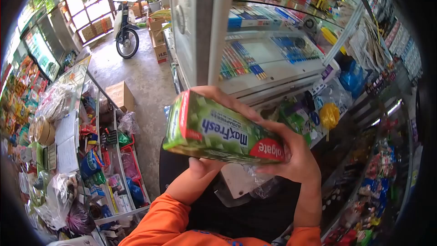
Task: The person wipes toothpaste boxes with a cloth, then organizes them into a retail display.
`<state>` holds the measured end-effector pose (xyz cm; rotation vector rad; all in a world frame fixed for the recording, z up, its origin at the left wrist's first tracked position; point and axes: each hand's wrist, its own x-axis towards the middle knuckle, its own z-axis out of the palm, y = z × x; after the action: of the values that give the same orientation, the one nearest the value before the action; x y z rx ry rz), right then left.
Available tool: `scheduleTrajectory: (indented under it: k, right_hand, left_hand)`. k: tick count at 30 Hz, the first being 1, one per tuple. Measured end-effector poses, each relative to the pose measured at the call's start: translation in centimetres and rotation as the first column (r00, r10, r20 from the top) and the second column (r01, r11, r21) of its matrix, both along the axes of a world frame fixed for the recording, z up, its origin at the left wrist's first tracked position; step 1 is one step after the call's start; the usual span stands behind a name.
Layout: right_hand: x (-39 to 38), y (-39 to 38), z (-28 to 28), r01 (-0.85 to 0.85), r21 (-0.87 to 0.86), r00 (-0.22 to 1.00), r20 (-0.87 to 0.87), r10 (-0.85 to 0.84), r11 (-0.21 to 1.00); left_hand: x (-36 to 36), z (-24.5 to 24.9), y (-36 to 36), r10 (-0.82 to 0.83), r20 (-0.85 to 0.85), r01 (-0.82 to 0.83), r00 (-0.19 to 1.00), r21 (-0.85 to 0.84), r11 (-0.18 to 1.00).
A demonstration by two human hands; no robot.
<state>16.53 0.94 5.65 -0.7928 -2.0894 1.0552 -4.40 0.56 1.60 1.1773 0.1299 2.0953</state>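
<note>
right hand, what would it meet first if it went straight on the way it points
The green toothpaste box, which the right hand grips at its red end. Beyond that, the line seems to lead toward the glass display case of pens, though depth is unclear.

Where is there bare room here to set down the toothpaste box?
Free: the concrete floor between the shelf rack and the glass display case, around the cardboard box. Crowded: the rack's shelves and the packets hanging at right. Left hand and right hand hold the toothpaste box.
</note>
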Motion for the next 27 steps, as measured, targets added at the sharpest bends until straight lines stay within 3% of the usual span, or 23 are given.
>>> scheduleTrajectory:
  k: [1, 2, 3, 4, 5, 9, 11, 13, 15, 16, 17, 18, 19, 20, 21, 23, 24, 25, 27]
  right_hand:
    - [0.2, -0.3, 0.4, -0.045, -0.029, 0.992, 0.117, 0.049, 0.999]
    - [0.0, -0.6, 0.6, 0.005, 0.054, 0.997, 0.078, -0.009, 0.999]
    - [0.1, -0.6, 0.8, 0.018, 0.054, 0.997, 0.069, -0.021, 0.998]
    - [0.2, -0.5, 1.1, 0.075, 0.242, 0.995, 0.041, -0.087, 0.967]
    - [0.4, -0.5, 1.4, 0.134, 0.421, 0.989, 0.005, -0.150, 0.897]
    - [2.0, -0.1, 1.7, 0.283, 0.608, 0.953, -0.093, -0.287, 0.742]
    - [2.9, 0.3, 1.1, 0.392, 0.599, 0.919, -0.283, -0.273, 0.698]
    - [3.7, 0.2, 1.1, 0.431, 0.590, 0.901, -0.329, -0.284, 0.683]
    - [4.6, 0.4, 1.6, 0.470, 0.650, 0.883, -0.357, -0.305, 0.598]
    - [5.7, 0.7, 2.0, 0.445, 0.670, 0.896, -0.336, -0.292, 0.594]
    - [7.1, 0.8, 2.3, 0.449, 0.670, 0.894, -0.341, -0.291, 0.592]
    - [8.3, 0.8, 2.5, 0.461, 0.550, 0.878, -0.395, -0.270, 0.696]
    - [9.0, 0.7, 2.8, 0.454, 0.419, 0.857, -0.446, -0.257, 0.787]
    - [9.3, 0.4, 3.0, 0.464, 0.250, 0.803, -0.523, -0.285, 0.850]
    - [9.5, 0.6, 3.7, 0.469, 0.254, 0.802, -0.525, -0.286, 0.846]
    - [9.9, 1.6, 5.3, 0.231, 0.095, 0.767, -0.631, -0.121, 0.968]
    - [8.5, 1.9, 5.9, 0.225, 0.081, 0.754, -0.646, -0.121, 0.971]
    - [9.3, 3.3, 5.5, 0.156, 0.146, 0.820, -0.570, -0.046, 0.977]
    - [7.9, 4.1, 4.8, 0.230, 0.093, 0.869, -0.467, -0.161, 0.969]
  left_hand:
    - [-0.2, 0.0, 0.5, -0.054, -0.046, 0.060, 0.998, 0.134, 0.989]
    - [0.2, 0.2, 0.9, -0.070, -0.055, 0.076, 0.996, 0.130, 0.989]
    - [0.9, 0.7, 1.3, 0.117, 0.007, -0.117, 0.993, 0.157, 0.981]
    - [1.4, 1.1, 1.5, 0.296, 0.074, -0.305, 0.952, 0.175, 0.936]
    - [1.6, 1.2, 1.9, 0.282, 0.069, -0.290, 0.957, 0.181, 0.940]
    - [2.2, 1.0, 3.1, 0.184, 0.022, -0.182, 0.983, 0.284, 0.941]
    - [2.7, 2.0, 2.5, 0.282, -0.191, -0.298, 0.940, -0.057, 0.953]
    - [3.5, 2.0, 2.4, 0.232, -0.175, -0.257, 0.957, -0.134, 0.957]
    - [3.8, 1.5, 2.6, 0.062, 0.013, -0.059, 0.998, -0.160, 0.985]
    - [3.0, 1.1, 5.0, -0.363, 0.016, 0.326, 0.932, 0.405, 0.854]
    - [2.4, 0.1, 4.8, -0.363, 0.010, 0.328, 0.932, 0.406, 0.853]
    - [2.0, 0.9, 3.5, -0.605, 0.014, 0.594, 0.796, 0.175, 0.785]
    - [1.5, 1.5, 2.4, -0.793, 0.085, 0.797, 0.604, -0.056, 0.601]
    - [0.8, 1.9, 1.8, -0.858, 0.186, 0.878, 0.479, -0.108, 0.467]
    - [0.7, 2.7, 1.3, -0.763, 0.046, 0.684, 0.645, -0.481, 0.549]
    - [1.8, 2.0, 2.2, -0.844, -0.296, 0.627, 0.447, -0.569, 0.532]
    - [2.5, 0.8, 2.5, -0.839, -0.368, 0.596, 0.400, -0.591, 0.544]
    - [3.4, 0.4, 2.3, -0.828, -0.438, 0.564, 0.349, -0.608, 0.559]
    - [4.8, 0.8, 1.5, -0.846, -0.414, 0.606, 0.334, -0.594, 0.530]
